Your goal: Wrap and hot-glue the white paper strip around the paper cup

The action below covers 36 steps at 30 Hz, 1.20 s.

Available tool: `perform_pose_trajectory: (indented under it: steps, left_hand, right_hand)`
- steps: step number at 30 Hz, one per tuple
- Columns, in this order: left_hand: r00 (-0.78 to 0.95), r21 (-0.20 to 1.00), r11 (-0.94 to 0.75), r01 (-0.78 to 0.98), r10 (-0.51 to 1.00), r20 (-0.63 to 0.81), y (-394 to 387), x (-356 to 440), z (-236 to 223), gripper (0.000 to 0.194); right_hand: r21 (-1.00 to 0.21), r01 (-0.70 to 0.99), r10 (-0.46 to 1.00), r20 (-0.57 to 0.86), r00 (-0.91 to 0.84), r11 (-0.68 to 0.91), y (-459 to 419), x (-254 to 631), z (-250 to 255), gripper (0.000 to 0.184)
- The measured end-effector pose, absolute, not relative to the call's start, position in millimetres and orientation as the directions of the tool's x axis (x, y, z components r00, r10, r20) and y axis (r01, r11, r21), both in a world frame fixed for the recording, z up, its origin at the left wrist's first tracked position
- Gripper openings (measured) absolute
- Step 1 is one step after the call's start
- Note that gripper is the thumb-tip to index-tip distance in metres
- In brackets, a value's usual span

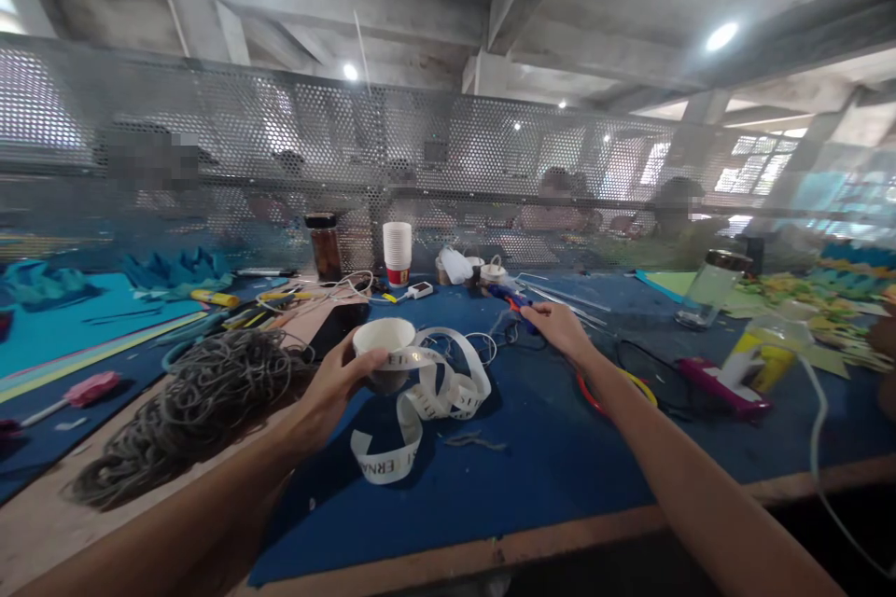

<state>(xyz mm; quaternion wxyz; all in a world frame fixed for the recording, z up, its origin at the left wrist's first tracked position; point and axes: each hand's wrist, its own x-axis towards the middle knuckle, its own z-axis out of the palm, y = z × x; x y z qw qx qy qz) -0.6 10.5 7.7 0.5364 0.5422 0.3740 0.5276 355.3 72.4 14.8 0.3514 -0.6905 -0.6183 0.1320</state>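
My left hand (350, 373) is closed around a white paper cup (385, 333), its open mouth facing up. A white ribbon printed with dark letters (388, 466) runs from the cup's side, under my thumb, and curls loosely on the blue mat. Farther off to the right, my right hand (560, 328) has its fingers closed at the handle of a blue glue gun with an orange part (505, 295). The fingertips there are partly hidden. Short grey yarn strands (476, 440) lie beside the ribbon.
Left of the cup lies a big grey yarn bundle (203, 401). Stacked paper cups (397, 252) and a dark jar (323, 247) stand behind. Clear sticks (567, 298), a glass jar (712, 287) and a yellow-filled bottle (763, 350) are at right. A perforated screen (448, 149) closes the back.
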Motion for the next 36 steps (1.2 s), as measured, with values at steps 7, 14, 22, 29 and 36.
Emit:
perform_pose_trajectory:
  steps: [7, 14, 22, 29, 36]
  left_hand:
    - [0.139, 0.982, -0.116, -0.146, 0.981, 0.137, 12, -2, 5, 0.046]
    - [0.153, 0.979, -0.096, -0.179, 0.980, 0.124, 10, 1, 6, 0.049]
    - [0.175, 0.975, -0.132, -0.181, 0.971, 0.164, 12, -1, 5, 0.046]
    - [0.143, 0.966, -0.247, -0.082, 0.956, 0.257, 12, -2, 8, 0.050]
    - [0.006, 0.909, -0.387, 0.151, 0.920, 0.391, 10, -7, 14, 0.062]
  right_hand:
    - [-0.902, 0.356, 0.950, 0.295, 0.099, 0.243, 55, 323, 20, 0.048]
    - [-0.949, -0.074, 0.943, 0.315, -0.113, 0.308, 30, 302, 36, 0.035]
    - [-0.951, -0.073, 0.936, 0.309, -0.166, 0.301, 5, 278, 39, 0.033]
    - [-0.940, 0.124, 0.938, 0.293, -0.186, 0.318, -10, 268, 38, 0.032]
    - [-0.923, 0.132, 0.929, 0.343, -0.139, 0.361, -14, 261, 19, 0.033]
